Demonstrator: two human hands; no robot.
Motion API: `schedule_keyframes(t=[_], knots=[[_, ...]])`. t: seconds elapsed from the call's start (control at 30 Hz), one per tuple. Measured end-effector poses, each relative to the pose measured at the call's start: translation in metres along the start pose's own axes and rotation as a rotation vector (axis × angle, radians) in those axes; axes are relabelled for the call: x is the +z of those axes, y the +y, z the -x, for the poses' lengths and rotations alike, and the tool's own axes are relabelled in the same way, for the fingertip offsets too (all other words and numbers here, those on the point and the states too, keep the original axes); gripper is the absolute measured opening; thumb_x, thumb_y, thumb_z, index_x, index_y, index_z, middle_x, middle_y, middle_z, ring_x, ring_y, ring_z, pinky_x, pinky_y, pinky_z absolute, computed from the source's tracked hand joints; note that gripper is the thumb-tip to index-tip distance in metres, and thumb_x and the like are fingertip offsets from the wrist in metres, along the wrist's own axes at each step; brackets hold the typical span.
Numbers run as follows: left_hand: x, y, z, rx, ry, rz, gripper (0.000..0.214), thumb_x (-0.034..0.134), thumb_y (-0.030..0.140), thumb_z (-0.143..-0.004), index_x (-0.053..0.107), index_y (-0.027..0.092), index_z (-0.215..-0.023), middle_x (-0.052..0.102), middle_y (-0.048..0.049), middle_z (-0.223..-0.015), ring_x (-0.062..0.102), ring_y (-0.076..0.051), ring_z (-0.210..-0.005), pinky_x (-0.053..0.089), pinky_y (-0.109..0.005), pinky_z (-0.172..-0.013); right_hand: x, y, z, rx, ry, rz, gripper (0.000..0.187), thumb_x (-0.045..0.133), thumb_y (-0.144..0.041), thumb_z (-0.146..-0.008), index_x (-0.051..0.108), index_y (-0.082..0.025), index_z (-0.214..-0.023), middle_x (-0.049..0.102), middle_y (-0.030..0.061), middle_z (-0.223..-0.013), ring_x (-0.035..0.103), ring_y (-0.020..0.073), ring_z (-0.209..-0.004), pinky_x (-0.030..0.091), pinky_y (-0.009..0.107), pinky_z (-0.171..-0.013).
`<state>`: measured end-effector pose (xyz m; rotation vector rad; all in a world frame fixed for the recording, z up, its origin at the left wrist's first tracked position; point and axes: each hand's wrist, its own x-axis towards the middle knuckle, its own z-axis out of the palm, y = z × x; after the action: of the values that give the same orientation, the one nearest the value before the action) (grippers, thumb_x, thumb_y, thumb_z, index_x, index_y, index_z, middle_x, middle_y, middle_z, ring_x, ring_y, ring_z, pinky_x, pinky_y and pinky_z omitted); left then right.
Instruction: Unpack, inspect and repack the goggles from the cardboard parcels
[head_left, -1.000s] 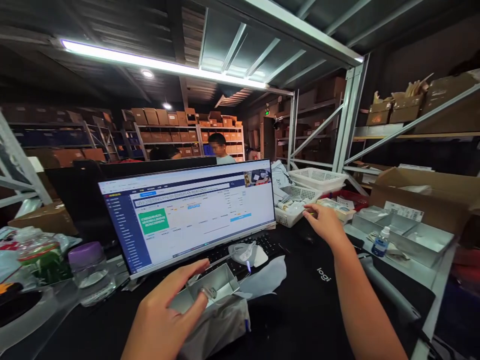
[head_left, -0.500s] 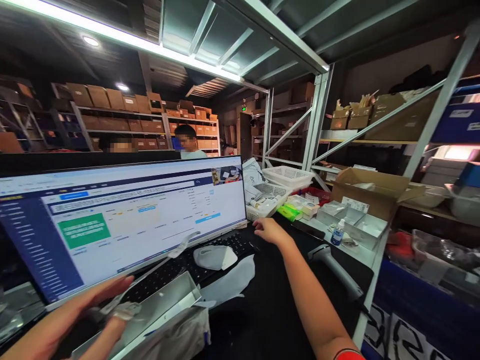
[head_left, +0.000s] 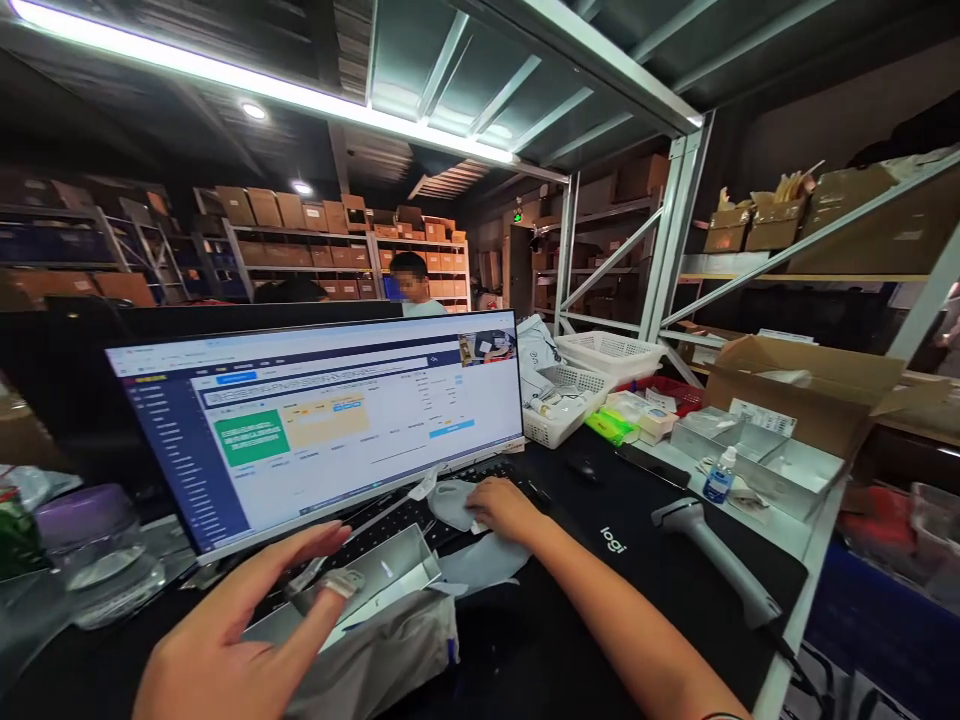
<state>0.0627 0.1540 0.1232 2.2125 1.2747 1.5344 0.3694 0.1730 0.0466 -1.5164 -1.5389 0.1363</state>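
The left hand (head_left: 232, 640) has its fingers parted over the box (head_left: 412, 555), before the keyboard (head_left: 487, 472); the right hand (head_left: 511, 512) touches the pouch (head_left: 448, 503), grip indeterminable, and a low sideways pull could knock the box

Head-worn view; faces forward and down; monitor (head_left: 322, 430) close ahead

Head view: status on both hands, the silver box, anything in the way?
Left hand open at silver box. Right hand at pale pouch. Box open-topped. Translucent sheet beside it, possibly in the way.
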Motion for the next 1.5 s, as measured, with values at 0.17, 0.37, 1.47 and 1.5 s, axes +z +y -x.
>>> schedule_keyframes(t=[0.17, 0.37, 1.47, 1.5], knots=[[0.005, 0.004, 0.001, 0.001, -0.008, 0.055, 0.028, 0.064, 0.037, -0.071, 0.077, 0.034, -0.096, 0.080, 0.0060, -0.092, 0.076, -0.021, -0.084, 0.062, -0.024, -0.069, 0.012, 0.010, -0.007, 0.126, 0.086, -0.071, 0.032, 0.062, -0.037, -0.098, 0.062, -0.017, -0.122, 0.064, 0.0083, -0.122, 0.065, 0.0227, -0.101, 0.057, 0.042, -0.087], [0.009, -0.001, 0.008, 0.020, -0.015, 0.154, 0.031, 0.064, 0.033, -0.076, 0.074, 0.029, -0.105, 0.079, 0.0009, -0.103, 0.074, -0.023, -0.092, 0.061, -0.034, -0.089, -0.004, 0.010, -0.015, 0.242, 0.322, -0.261, 0.029, 0.054, -0.043, -0.096, 0.064, -0.016, -0.098, 0.067, 0.0082, -0.094, 0.063, 0.0233, -0.089, 0.051, 0.040, -0.082], [0.029, 0.032, 0.033, 0.680, 0.153, -0.255, 0.021, 0.046, 0.026, -0.097, 0.056, 0.019, -0.114, 0.079, -0.0077, -0.093, 0.077, -0.022, -0.085, 0.060, -0.027, -0.077, -0.006, -0.142, 0.070, 0.194, 0.115, -1.104, 0.018, 0.094, -0.022, -0.049, 0.078, -0.025, -0.057, 0.071, -0.0007, -0.057, 0.058, 0.0136, -0.051, 0.048, 0.024, -0.052], [0.028, 0.032, 0.033, 0.676, 0.135, -0.239, 0.022, 0.046, 0.026, -0.097, 0.056, 0.019, -0.115, 0.078, -0.0083, -0.095, 0.077, -0.022, -0.087, 0.060, -0.027, -0.079, -0.008, -0.141, 0.069, 0.212, 0.103, -1.121, 0.020, 0.094, -0.021, -0.048, 0.077, -0.024, -0.056, 0.069, -0.0013, -0.056, 0.056, 0.0126, -0.051, 0.046, 0.023, -0.052]])
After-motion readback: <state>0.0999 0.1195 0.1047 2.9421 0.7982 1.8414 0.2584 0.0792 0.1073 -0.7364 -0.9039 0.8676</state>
